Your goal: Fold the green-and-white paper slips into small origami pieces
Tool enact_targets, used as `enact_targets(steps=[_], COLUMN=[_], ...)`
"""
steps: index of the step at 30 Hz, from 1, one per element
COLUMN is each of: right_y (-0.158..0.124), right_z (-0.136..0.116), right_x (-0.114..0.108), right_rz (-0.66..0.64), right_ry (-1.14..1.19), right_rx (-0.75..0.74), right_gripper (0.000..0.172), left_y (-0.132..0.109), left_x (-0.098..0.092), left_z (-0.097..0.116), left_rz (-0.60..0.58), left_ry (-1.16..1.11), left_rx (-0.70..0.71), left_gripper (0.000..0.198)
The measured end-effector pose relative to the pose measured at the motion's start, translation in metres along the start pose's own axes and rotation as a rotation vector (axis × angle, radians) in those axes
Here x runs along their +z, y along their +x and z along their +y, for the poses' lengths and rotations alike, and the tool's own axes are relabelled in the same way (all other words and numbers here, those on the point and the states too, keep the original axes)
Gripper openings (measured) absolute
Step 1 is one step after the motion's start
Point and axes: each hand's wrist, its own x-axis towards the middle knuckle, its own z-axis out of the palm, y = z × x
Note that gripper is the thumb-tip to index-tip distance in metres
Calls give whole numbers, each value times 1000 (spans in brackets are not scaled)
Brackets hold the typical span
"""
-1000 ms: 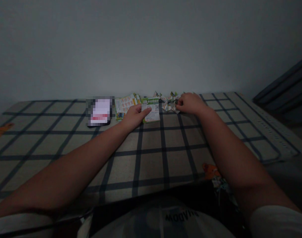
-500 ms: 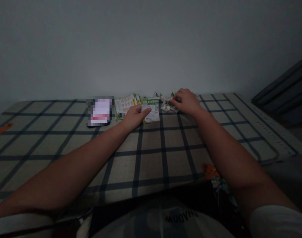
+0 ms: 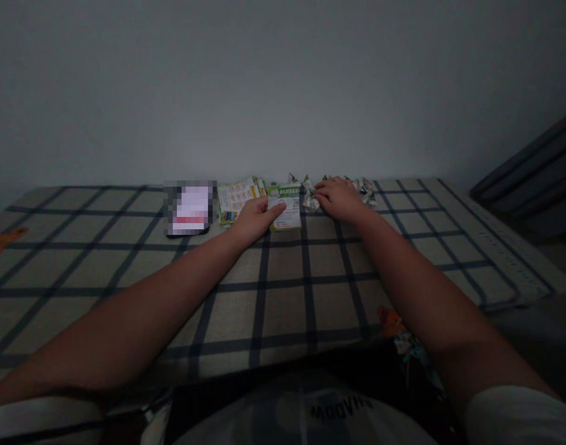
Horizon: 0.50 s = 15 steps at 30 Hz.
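Both my arms reach across a checked bedsheet toward the wall. My left hand rests with its thumb pressed on a green and white leaflet, pinning it to the sheet. My right hand lies over a small heap of folded paper pieces; its fingers are curled down onto them. More folded paper pieces lie just right of that hand. The light is dim.
A stack of orange and white leaflets lies left of the green one. A phone with a lit screen lies further left. Orange printed patches show on the sheet at the left edge and near my right forearm. A dark slanted panel stands at the right.
My right hand has slid left along the row of folded paper pieces, uncovering the ones at the right. My left hand has stayed on the green leaflet.
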Motion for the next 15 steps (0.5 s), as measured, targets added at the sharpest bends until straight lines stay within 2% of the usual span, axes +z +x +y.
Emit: enact_targets(steps=[6,15], right_y=[1,-4], right_z=[-6,-10], right_x=[0,-8], right_rz=[-7,61], right_ry=[-35,-199], right_rx=[12,-68], right_gripper=[43,41], left_y=[2,0], left_x=[0,-1], left_z=[-4,0], left_rz=[21,7], left_ry=[17,23], left_rx=[8,10], left_gripper=[48,47])
